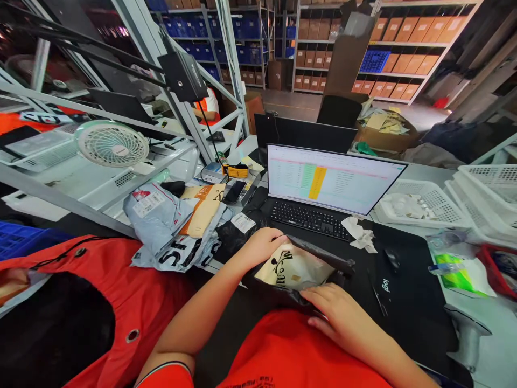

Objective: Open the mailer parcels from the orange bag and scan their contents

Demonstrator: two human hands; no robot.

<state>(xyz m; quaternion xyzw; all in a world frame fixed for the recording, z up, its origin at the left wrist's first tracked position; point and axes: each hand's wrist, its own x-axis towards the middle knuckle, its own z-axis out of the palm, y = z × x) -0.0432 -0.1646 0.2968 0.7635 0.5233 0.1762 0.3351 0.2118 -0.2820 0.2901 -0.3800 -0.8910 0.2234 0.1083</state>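
Black bag [323,262] lies at the near edge of the black desk mat [407,302], right in front of the person's torso, just short of the keyboard [309,218]. Its mouth gapes upward, showing a cream packet [294,268] with black lettering inside.

Head view, room to move:
- Far side: keyboard just beyond the bag, monitor [331,180] behind it. Tight there.
- Left: a pile of grey parcels [169,231] near the bag's left end, another black parcel with a white label [243,222] just beside the left hand. Little slack.
- Far left: orange sack [121,302] fills the lower corner, with a metal rack and a fan [112,144] above it.
- Right: bare mat stretches well out. A crumpled tissue [359,234] sits near the bag's far right corner, a mouse [391,258] further off, a pen [377,293] between bag and mat logo.
- Far right: white basket [424,202] and green packet [456,272], well apart from the bag.
- Near side: the bag's edge meets the person's orange shirt, no gap.

Grip:
- Left hand [262,245] is at the bag's far left rim, fingers curled over the black film, grasping that edge. The thumb side is hidden, so I cannot tell how deep the fingers go.
- Right hand [339,315] lies flat on the bag's near right edge, fingers stretched out toward the left, pressing the film rather than clenching it. Fingertips sit just beside the cream packet; contact with the packet itself is unclear.
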